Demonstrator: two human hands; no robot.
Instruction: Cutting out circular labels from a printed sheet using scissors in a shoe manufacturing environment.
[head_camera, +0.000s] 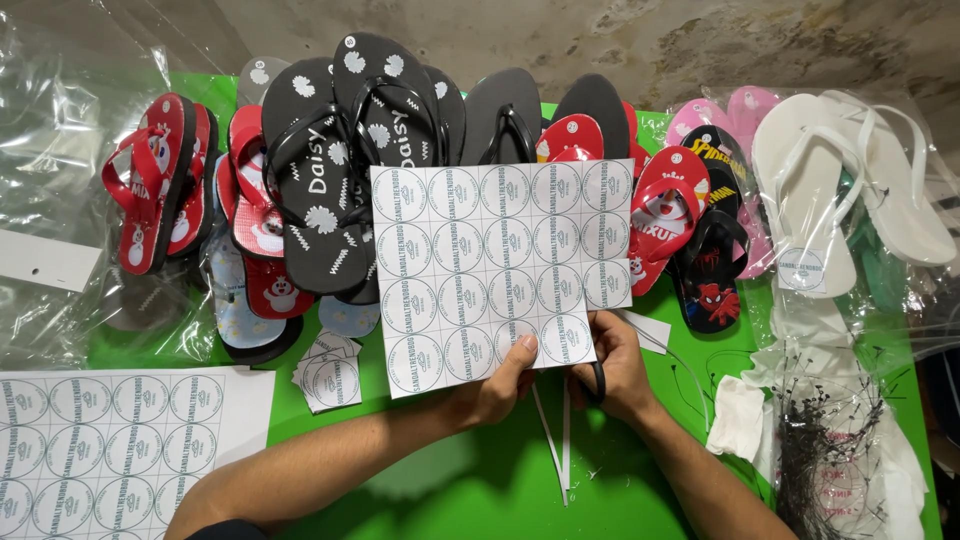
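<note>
Hands working a sticker sheet (500, 270) over the green table (480, 480).

L hand (495, 385) is pinching the sheet's bottom edge, thumb on top, holding it up w/ black sandals (335, 160) behind; R hand (615, 370) is gripping black scissors (598, 380) just under the sheet's lower right corner, blades hidden.

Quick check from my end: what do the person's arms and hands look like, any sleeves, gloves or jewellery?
Both forearms are bare up to the frame's bottom edge. The left hand and right hand wear no gloves, and no rings, watch or bracelet show. A small patch of dark fabric, probably a sleeve edge, shows near the left elbow at the bottom edge.
</note>
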